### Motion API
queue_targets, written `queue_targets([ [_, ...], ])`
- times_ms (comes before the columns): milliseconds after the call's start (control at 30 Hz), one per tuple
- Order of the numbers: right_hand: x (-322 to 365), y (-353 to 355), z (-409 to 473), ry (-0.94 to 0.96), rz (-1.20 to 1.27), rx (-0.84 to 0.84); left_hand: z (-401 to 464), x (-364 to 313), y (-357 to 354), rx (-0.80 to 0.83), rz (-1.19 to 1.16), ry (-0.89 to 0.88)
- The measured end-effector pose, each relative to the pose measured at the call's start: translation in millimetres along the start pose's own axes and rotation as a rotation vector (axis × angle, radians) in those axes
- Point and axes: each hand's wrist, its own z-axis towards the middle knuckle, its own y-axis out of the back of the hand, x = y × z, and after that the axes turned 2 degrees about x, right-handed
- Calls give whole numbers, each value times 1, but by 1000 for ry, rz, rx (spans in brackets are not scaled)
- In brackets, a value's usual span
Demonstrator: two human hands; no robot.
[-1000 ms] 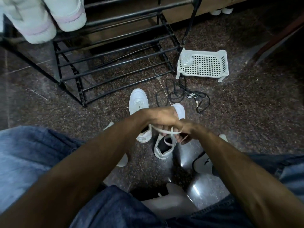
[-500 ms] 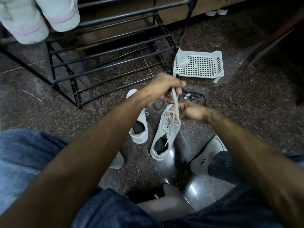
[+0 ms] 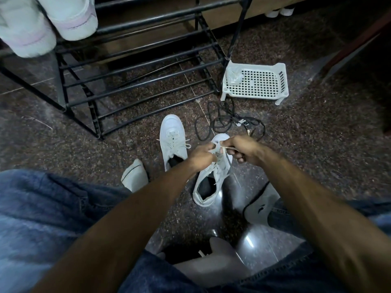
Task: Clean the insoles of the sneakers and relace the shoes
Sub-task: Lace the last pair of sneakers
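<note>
Two white sneakers stand on the dark floor. The left sneaker point(image 3: 172, 140) is laced, its toe pointing away from me. The right sneaker point(image 3: 211, 180) lies beneath my hands. My left hand point(image 3: 202, 154) pinches its white lace point(image 3: 227, 161) over the forefoot. My right hand point(image 3: 241, 148) pinches the lace too, close beside the left. One loose end of the lace trails down along the shoe's side. The dark insoles show inside both openings.
A black metal shoe rack point(image 3: 135, 66) stands ahead with pale shoes point(image 3: 42, 22) on top. A white perforated plastic basket point(image 3: 256, 82) sits right of it. Black cord point(image 3: 224, 121) lies coiled beyond the sneakers. My jeans-clad knees and my feet in white shoes point(image 3: 135, 176) flank the sneakers.
Both hands dropped from a raised pull of the lace back down onto the right sneaker's forefoot. The lace, stretched upward before, now lies short between my fingers.
</note>
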Motion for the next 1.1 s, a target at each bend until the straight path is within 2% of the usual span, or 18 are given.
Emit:
queue_targets([
  [67,1,0,0,-57,-18,52,1,-3,-7,19,-159,-108],
  [133,1,3,-1,-39,-23,133,3,-6,-7,57,-219,-138],
  [200,0,7,-1,28,25,186,5,-6,1,49,-199,-172],
  [267,-2,13,2,100,57,158,11,-4,17,18,-77,-213],
  [333,-6,23,7,154,-98,30,17,-4,39,-25,249,-222],
  [400,-14,41,15,157,-581,-175,20,-4,71,-67,781,-132],
  [433,-19,51,15,96,-840,-284,20,0,88,-79,1036,-45],
  [467,-25,60,13,23,-1000,-371,19,3,104,-71,1228,48],
  [500,-33,67,10,-45,-1087,-416,20,8,118,-51,1353,121],
  [567,-47,70,6,-141,-1196,-384,21,17,130,-12,1460,209],
  [633,-59,60,10,-152,-1255,-335,26,24,126,-20,1505,166],
  [700,-65,43,15,-108,-1220,-268,31,31,108,-75,1504,-4],
  [767,-70,23,23,-13,-1111,-169,33,38,80,-108,1376,-205],
  [833,-76,3,31,46,-1033,-62,36,48,49,-70,1189,-294],
  [900,-82,-17,37,37,-984,-47,38,60,22,18,1078,-230],
  [967,-88,-34,42,33,-935,-88,37,72,3,85,1039,-88],
  [1033,-94,-43,46,12,-914,-152,35,81,-5,21,988,-32],
  [1100,-98,-43,50,13,-921,-156,35,87,-2,-62,878,-51],
])
